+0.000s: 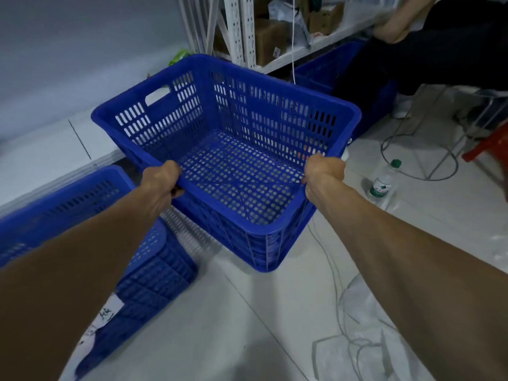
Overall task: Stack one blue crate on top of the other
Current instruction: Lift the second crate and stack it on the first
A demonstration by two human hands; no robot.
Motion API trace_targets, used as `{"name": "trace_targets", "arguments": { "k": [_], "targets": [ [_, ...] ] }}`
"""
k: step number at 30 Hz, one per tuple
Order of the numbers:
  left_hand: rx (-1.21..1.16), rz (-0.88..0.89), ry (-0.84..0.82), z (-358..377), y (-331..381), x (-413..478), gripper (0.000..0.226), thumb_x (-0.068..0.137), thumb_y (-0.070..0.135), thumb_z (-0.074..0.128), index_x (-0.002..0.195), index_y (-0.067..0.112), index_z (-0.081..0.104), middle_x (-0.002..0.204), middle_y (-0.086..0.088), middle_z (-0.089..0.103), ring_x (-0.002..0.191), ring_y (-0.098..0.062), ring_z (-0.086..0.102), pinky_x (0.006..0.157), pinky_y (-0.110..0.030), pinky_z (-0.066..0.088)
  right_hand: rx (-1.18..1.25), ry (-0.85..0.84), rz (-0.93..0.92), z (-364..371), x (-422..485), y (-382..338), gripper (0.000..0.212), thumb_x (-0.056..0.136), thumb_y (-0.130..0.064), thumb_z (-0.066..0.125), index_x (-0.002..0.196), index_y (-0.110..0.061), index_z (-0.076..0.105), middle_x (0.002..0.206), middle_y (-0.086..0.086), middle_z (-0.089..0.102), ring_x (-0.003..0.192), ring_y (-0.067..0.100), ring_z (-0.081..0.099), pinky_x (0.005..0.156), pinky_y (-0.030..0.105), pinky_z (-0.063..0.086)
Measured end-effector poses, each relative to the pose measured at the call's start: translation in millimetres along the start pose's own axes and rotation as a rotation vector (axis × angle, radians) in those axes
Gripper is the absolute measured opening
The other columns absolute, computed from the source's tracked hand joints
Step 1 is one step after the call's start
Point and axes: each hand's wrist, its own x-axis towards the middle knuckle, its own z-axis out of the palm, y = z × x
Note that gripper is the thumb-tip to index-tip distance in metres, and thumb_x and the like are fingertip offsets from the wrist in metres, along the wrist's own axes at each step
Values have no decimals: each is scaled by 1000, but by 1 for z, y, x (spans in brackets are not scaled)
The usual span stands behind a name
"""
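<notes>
An empty blue perforated crate [275,114] fills the middle of the view, tilted, its near corner low over the floor. My left hand [162,180] grips the crate's near rim on the left side. My right hand [323,176] grips the same rim on the right. A second blue crate [154,270] sits on the floor at the lower left, largely hidden under my left forearm, with a white label on its side.
A third blue crate [327,67] stands under white metal shelving [239,28] at the back. A water bottle [383,181], a wire stand [420,158], loose cables [341,306] and plastic bags [365,350] lie on the tiled floor at right. A seated person's legs [439,50] are at upper right.
</notes>
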Motion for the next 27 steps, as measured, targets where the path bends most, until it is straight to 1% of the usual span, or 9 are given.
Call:
{"name": "trace_targets", "arguments": {
  "k": [3,6,9,11,13,16,20,24,27],
  "targets": [
    [17,-30,-11,-14,15,-10,15,93,14,56,79,14,48,75,-9,47,57,-20,44,58,-36,45,-14,13,2,-1,-18,-21,34,99,-30,54,123,-6,54,93,4,64,84,26,68,76,41,61],
    [46,-50,3,-29,34,-21,11,97,16,53,87,14,49,76,-7,49,60,-20,48,51,-32,48,-33,7,22,-4,-38,-44,37,99,-31,54,126,-6,53,104,4,65,85,23,65,78,38,59],
    [31,-88,20,-42,56,-32,10,98,18,55,101,10,50,82,-7,53,65,-20,54,55,-34,53,-44,16,20,-6,-57,-66,40,99,-33,54,128,-6,51,101,3,62,86,24,66,80,41,60],
    [47,-116,16,-52,74,-41,10,98,18,56,102,10,51,81,-7,51,67,-21,54,59,-36,55,-34,22,32,-9,-66,-80,40,99,-33,54,127,-6,50,96,1,56,84,23,62,82,42,60],
    [65,-142,7,-63,95,-51,10,97,17,57,104,10,52,80,-7,50,67,-21,53,55,-36,52,-35,25,35,-12,-78,-98,35,99,-32,55,123,-6,52,95,0,56,84,24,62,84,44,59],
    [69,-170,-7,-77,118,-67,11,98,15,57,105,8,51,81,-9,49,65,-22,53,57,-38,51,-76,50,13,-19,-92,-125,24,98,-33,55,107,-11,54,98,4,65,86,27,67,81,45,60],
    [30,-210,-10,-84,152,-83,11,97,14,58,88,11,54,80,-9,52,65,-23,55,55,-37,52,-112,54,4,-28,-102,-166,30,100,-33,54,114,-7,55,97,4,63,84,25,65,78,39,59],
    [17,-213,-16,-85,187,-94,9,98,17,58,102,9,55,83,-8,56,66,-20,57,53,-34,52,-116,70,10,-37,-107,-194,21,100,-33,53,97,-12,50,80,-3,56,72,16,58,79,37,58],
    [18,-201,-1,-88,209,-104,12,97,17,59,105,8,55,83,-7,56,68,-20,59,54,-33,54,-134,73,42,-45,-112,-212,26,99,-35,54,101,-9,57,84,-1,62,74,19,63,80,41,60]
  ]
}}
